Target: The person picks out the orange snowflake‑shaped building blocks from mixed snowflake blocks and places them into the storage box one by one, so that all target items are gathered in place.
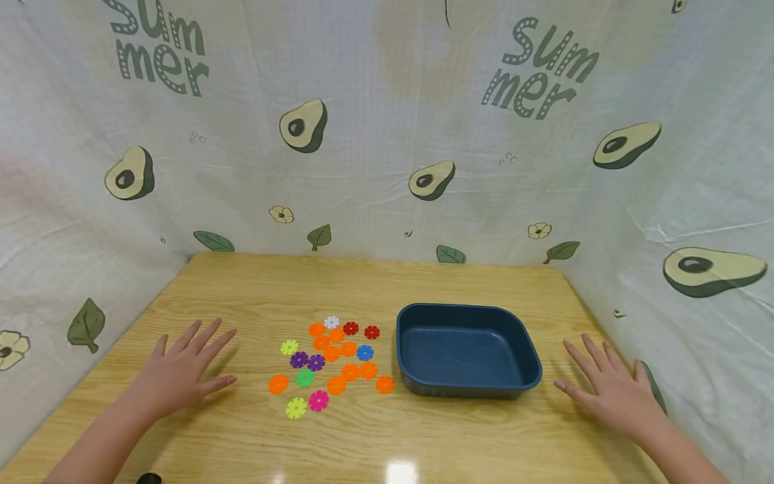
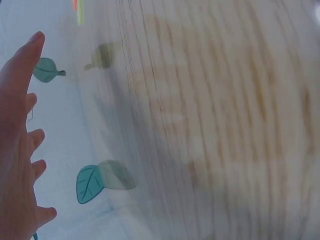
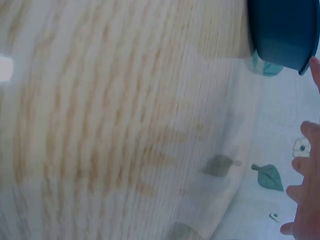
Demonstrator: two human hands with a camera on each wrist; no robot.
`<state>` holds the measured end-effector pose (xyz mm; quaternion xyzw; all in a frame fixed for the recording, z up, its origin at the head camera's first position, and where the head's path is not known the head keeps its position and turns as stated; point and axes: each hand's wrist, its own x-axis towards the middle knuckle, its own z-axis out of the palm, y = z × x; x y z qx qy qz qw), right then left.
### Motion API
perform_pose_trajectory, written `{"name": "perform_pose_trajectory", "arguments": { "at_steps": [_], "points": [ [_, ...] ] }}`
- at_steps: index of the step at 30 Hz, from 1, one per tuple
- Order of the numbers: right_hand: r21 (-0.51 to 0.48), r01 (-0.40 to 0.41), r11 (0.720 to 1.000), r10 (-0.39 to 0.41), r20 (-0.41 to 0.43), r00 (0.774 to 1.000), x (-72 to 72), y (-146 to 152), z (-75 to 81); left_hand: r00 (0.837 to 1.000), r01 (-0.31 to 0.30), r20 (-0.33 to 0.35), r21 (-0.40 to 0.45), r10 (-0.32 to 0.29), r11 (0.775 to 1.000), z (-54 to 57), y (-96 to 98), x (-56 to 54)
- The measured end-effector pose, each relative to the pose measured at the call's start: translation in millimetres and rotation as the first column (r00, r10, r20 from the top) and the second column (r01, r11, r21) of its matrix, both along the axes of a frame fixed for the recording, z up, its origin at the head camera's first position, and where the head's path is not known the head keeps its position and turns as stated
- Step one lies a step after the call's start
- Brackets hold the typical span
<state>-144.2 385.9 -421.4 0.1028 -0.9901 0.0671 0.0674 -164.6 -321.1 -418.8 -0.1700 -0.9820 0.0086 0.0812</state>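
So there's a dark blue bin [image 1: 459, 390] sitting on a wooden table [image 1: 471, 430], and just left of the bin there's a loose scatter of small notched discs [image 1: 351, 372], all lying flat. Mostly orange, plus two red discs [image 1: 371, 332] and a white disc [image 1: 331, 323] level with the bin's far half, a blue disc [image 1: 365, 353] near its left wall, and two purple discs [image 1: 316, 362] and a green disc [image 1: 305, 378] further out that way. A pink disc [image 1: 318, 400] and a yellow-green one [image 1: 296, 408] are left of the bin's near edge. Left hand [image 1: 175, 376] is well left of the bin, past the discs, fingers fanned wide apart. Right hand [image 1: 617, 390] is to the right of the bin, apart from it, fingers spread too, palm facing down over the table's edge area. Behind the bin hangs a pale cloth [image 1: 363, 222] printed with avocados, leaves and "summer" lettering. Some small black thing [image 1: 148, 478] pokes in well left of the bin, on the person's side, mostly cut off.
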Motion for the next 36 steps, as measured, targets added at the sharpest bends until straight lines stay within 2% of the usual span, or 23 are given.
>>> {"name": "perform_pose_trajectory", "arguments": {
  "at_steps": [8,14,17,21,24,27,30,36],
  "points": [
    [-0.084,-0.003,0.996,0.002,-0.006,1.0,0.1,-2.1,2.1,1.0,0.019,-0.002,0.015,-0.019,1.0,2.2,8.1,-0.6],
    [-0.174,-0.05,0.984,0.036,-0.084,0.996,-2.3,-9.2,5.0,0.999,0.032,0.019,0.053,-0.033,0.998,4.6,17.2,0.1],
    [-0.259,-0.096,0.961,0.069,-0.113,0.991,-2.7,-13.1,5.8,0.998,0.054,0.018,0.071,-0.055,0.996,3.7,22.2,-0.2],
    [-0.383,-0.136,0.914,0.097,-0.118,0.988,-1.4,-20.2,6.6,0.996,0.089,0.017,0.095,-0.09,0.992,0.9,29.1,-2.0],
    [-0.429,-0.137,0.893,0.103,-0.103,0.989,-0.1,-25.5,7.8,0.991,0.119,0.042,0.161,-0.128,0.98,-0.3,35.0,-3.6],
    [-0.444,-0.126,0.887,0.105,-0.07,0.992,0.9,-30.6,9.4,0.982,0.155,0.066,0.25,-0.177,0.956,-1.6,40.7,-5.2],
    [-0.45,-0.114,0.886,0.111,-0.034,0.993,1.1,-35.1,10.6,0.973,0.175,0.09,0.304,-0.211,0.937,-3.3,45.2,-6.9],
    [-0.463,-0.129,0.877,0.137,-0.016,0.99,2.1,-41.5,10.7,0.96,0.119,0.195,0.364,-0.2,0.924,-5.2,52.3,-9.2]
  ]
}}
